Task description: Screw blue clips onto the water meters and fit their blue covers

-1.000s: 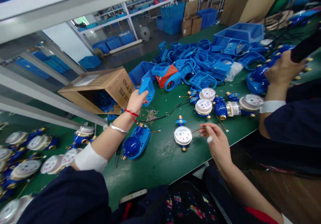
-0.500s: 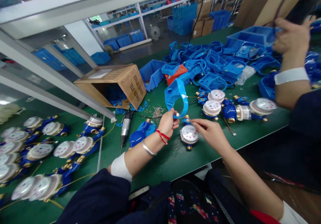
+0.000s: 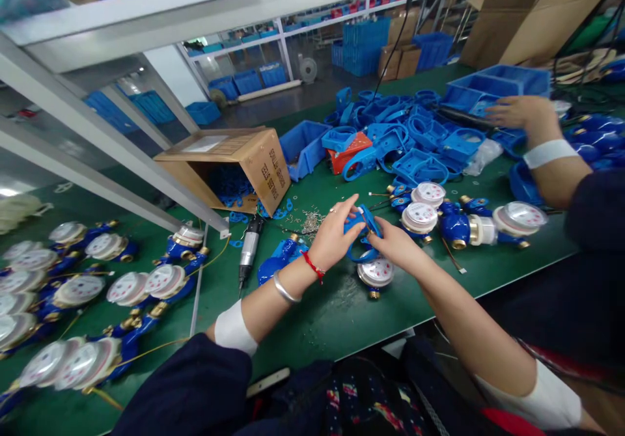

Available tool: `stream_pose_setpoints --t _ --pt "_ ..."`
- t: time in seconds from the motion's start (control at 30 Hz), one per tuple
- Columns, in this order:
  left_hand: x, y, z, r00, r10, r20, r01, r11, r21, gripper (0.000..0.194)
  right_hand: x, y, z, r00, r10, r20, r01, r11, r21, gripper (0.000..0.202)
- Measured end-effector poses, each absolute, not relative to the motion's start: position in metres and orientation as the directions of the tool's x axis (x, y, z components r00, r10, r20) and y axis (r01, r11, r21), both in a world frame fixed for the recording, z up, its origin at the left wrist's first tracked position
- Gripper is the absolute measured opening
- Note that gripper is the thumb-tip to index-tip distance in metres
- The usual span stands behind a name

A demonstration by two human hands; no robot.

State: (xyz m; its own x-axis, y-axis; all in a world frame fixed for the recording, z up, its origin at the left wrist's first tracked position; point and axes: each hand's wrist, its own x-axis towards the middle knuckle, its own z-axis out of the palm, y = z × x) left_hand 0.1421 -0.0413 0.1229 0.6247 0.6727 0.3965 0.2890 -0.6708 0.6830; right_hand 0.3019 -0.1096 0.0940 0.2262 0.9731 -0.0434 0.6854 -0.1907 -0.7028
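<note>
A blue plastic ring housing point(image 3: 360, 254) is tilted just above and behind a round water meter point(image 3: 375, 273), covering part of it. My left hand point(image 3: 336, 233), with a red cord and a silver bangle at the wrist, has its thumb and fingers about the housing's left and upper side. On the other side, my right hand point(image 3: 396, 246) pinches the housing's right edge; its fingertips are partly hidden. The meter lies dial up on the green bench, its brass end point(image 3: 374, 294) towards me. Whether housing and meter touch, I cannot tell.
An electric screwdriver point(image 3: 250, 250), loose screws point(image 3: 311, 222) and a carton point(image 3: 263, 169) lie left of my hands. Several meters point(image 3: 420, 218) stand right, more far left. Behind is a heap of blue housings point(image 3: 415, 130). A co-worker's hand point(image 3: 525, 114) holds a dark tool point(image 3: 463, 118).
The blue housing has come down and tipped over the meter. My right hand has moved from a thin wire to the housing. The co-worker's hand has lowered towards the heap.
</note>
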Motion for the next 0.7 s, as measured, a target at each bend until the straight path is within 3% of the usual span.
stream_pose_setpoints --t 0.13,0.3,0.4,0.47,0.57,0.63,0.7 --pt "0.144 -0.033 0.134 0.670 0.652 0.355 0.257 -0.652 0.713 0.019 0.301 -0.109 0.102 0.162 0.986 -0.030 0.717 -0.138 -0.684 0.038" --pt "0.151 -0.031 0.127 0.657 0.741 0.138 0.075 -0.247 0.966 0.020 0.294 -0.114 0.111 0.141 0.982 0.128 0.726 -0.014 -0.688 0.043" --pt "0.150 -0.029 0.124 0.627 0.759 0.176 0.048 -0.263 0.963 0.019 0.291 -0.113 0.113 0.096 0.980 0.177 0.666 0.069 -0.743 0.030" --pt "0.147 -0.028 0.125 0.581 0.748 0.319 0.129 -0.472 0.872 0.015 0.292 -0.112 0.113 0.110 0.973 0.201 0.628 0.089 -0.773 0.027" --pt "0.139 -0.029 0.127 0.611 0.602 0.513 0.278 -0.771 0.573 0.019 0.294 -0.113 0.114 0.178 0.956 0.234 0.593 0.086 -0.800 0.026" --pt "0.135 -0.031 0.127 0.669 0.518 0.534 0.331 -0.850 0.409 0.024 0.294 -0.113 0.115 0.212 0.948 0.236 0.560 0.081 -0.825 0.025" --pt "0.134 -0.033 0.124 0.701 0.484 0.524 0.337 -0.872 0.355 0.027 0.293 -0.113 0.117 0.234 0.947 0.218 0.506 0.073 -0.859 0.024"
